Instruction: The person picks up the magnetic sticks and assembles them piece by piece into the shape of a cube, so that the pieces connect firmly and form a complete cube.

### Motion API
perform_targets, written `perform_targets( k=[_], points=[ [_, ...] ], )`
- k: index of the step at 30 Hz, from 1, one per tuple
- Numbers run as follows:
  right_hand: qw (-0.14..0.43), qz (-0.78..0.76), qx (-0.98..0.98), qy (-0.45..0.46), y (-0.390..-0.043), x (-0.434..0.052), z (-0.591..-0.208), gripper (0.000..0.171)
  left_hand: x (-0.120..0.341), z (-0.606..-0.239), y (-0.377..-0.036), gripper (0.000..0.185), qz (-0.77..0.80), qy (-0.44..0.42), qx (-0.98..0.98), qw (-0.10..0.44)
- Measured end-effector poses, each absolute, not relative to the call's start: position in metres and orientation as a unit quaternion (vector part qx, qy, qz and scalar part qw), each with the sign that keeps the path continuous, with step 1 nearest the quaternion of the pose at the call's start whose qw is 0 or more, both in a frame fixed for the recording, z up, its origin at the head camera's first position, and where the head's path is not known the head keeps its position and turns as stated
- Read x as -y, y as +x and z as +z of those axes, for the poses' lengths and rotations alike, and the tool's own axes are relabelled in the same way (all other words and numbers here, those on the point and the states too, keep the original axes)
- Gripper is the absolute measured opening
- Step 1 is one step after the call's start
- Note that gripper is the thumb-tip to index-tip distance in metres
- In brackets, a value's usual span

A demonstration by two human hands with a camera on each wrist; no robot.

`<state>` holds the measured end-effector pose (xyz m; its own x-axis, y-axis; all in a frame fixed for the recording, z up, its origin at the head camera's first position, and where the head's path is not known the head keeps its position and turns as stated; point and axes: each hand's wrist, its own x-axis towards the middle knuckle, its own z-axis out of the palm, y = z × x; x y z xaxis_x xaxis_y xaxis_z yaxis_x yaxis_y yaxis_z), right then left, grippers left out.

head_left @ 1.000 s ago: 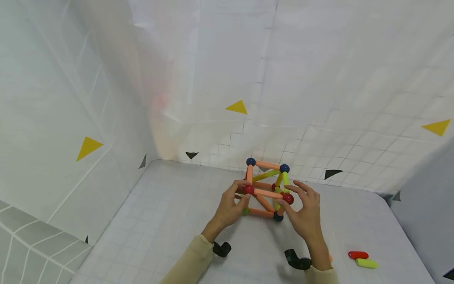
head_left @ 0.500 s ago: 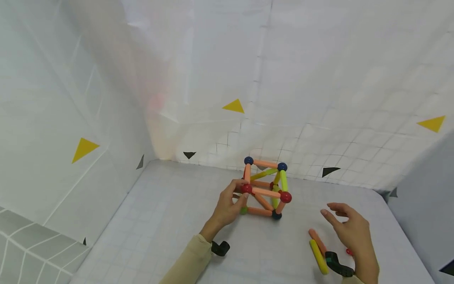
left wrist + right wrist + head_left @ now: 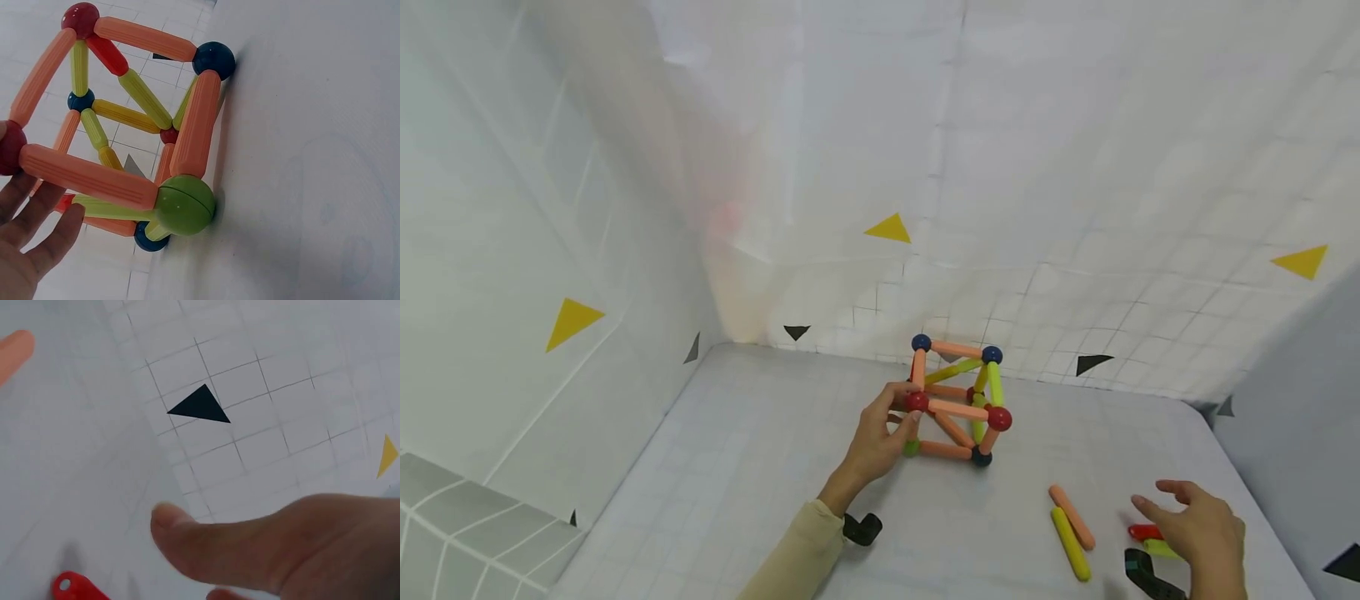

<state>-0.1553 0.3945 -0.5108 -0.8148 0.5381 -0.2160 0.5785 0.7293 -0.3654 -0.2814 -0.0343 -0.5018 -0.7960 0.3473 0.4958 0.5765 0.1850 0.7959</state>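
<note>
While the left hand point(image 3: 880, 437) steadies the cube-shaped frame of ribbed plastic rods and coloured ball joints point(image 3: 955, 400), the head view shows it standing near the middle of the white gridded table point(image 3: 760, 467), towards the far wall. The fingers curl round the red ball point(image 3: 916, 402) at the near-left upper corner. The right hand point(image 3: 1198, 529) hovers at the near right with fingers relaxed and spread, holding nothing. It sits over a loose red rod point(image 3: 1142, 532) and a loose lime-green rod point(image 3: 1159, 547). A loose orange rod point(image 3: 1072, 517) and a loose yellow rod point(image 3: 1071, 543) lie side by side just to its left.

In the left wrist view, the frame point(image 3: 125, 131) rests on a green ball point(image 3: 184, 204) and a dark blue ball point(image 3: 214, 59) against the table. The fingers point(image 3: 44, 234) lie beside the lower rods.

In the right wrist view, the thumb point(image 3: 250, 547) extends above the red rod point(image 3: 78, 589). No contact is visible.

Risk: the joints are probably held by light force only. A sideways pull on the red ball could detach a rod or collapse the frame. A sweeping right hand could roll the loose rods away.

Limits: the right hand partly covers the red and lime-green rods. The far joints of the frame overlap and are hard to separate. The right wrist view cuts off the fingers.
</note>
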Motion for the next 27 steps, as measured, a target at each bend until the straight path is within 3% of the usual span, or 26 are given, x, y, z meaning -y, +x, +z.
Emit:
perform_targets(
  k=[8, 20, 27],
  points=[
    [0.154, -0.281, -0.868, 0.379, -0.151, -0.396, -0.510, 0.078, 0.034, -0.502, -0.281, 0.035, -0.564, -0.296, 0.765, 0.092],
    [0.116, -0.303, -0.911, 0.253, -0.159, -0.405, -0.534, 0.067, 0.034, -0.502, -0.281, 0.035, -0.563, -0.303, 0.762, 0.100],
    [0.113, -0.330, -0.922, 0.169, -0.174, -0.374, -0.513, 0.074, 0.035, -0.503, -0.281, 0.035, -0.564, -0.304, 0.761, 0.096]
  ],
)
